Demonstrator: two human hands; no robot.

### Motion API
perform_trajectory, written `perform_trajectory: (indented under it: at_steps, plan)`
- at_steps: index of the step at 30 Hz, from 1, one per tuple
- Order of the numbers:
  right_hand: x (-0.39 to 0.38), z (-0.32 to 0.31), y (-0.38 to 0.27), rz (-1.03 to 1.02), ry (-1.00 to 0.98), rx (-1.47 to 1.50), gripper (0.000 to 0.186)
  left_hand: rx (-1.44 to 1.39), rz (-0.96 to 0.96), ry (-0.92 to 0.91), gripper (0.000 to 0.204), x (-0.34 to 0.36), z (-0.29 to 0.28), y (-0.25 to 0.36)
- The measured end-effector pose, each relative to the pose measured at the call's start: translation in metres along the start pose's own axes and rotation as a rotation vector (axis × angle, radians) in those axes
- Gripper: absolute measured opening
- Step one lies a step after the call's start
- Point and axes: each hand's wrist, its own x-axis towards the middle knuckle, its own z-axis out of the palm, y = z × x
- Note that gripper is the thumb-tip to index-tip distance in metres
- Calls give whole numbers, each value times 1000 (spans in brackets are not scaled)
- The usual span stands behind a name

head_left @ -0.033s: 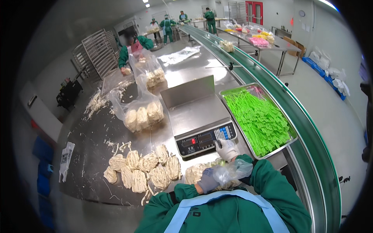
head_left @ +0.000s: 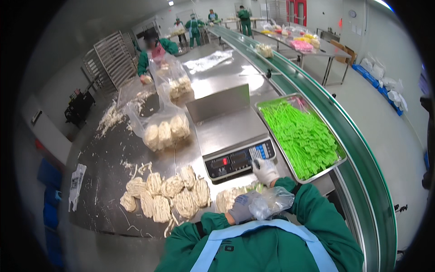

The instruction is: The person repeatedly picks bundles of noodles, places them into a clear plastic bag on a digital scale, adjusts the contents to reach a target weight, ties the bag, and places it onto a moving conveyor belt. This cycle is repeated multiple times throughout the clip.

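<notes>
Your left hand (head_left: 241, 207), grey-gloved, lies over a clear plastic bag (head_left: 272, 201) at twelve o'clock, close to your chest; its fingertips are hidden, so I cannot tell whether it grips. Pale noodles (head_left: 225, 199) sit just beside it at eleven. Your right hand (head_left: 265, 172), white-gloved, is loosely unfolded with nothing seen in it, a fingertip at the front right corner of the digital scale (head_left: 239, 160); whether it touches the keys I cannot tell.

The scale stands at twelve, just beyond both hands, its steel plate running back to an upright guard (head_left: 219, 106). At one o'clock, the rim of the metal tray (head_left: 342, 159) of green plastic strips (head_left: 303, 140) leaves you only a narrow slot beside the scale. Past the tray, the green conveyor belt (head_left: 337, 119) curves from twelve round to three.

At ten, loose noodle bundles (head_left: 170, 194) come near the scale's left front corner, with a thin strip of steel between; their nearest strands approach the table's front edge. The widest stretch of steel tabletop (head_left: 102, 192) lies at ten, between those bundles and a flat white bag (head_left: 77, 187). At eleven, a bag of noodles (head_left: 166, 131) stands left of the scale, a little apart from it.
</notes>
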Motion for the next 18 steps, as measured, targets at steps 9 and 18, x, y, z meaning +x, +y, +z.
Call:
perform_trajectory:
  at_steps: [9,18]
  plan:
    - [-88,-57,60,438,-234,502,46,-870,-845,330,57,-75,-15,-69]
    - [-105,-34,59,350,82,567,85,-272,-233,548,38,-43,-14,-77]
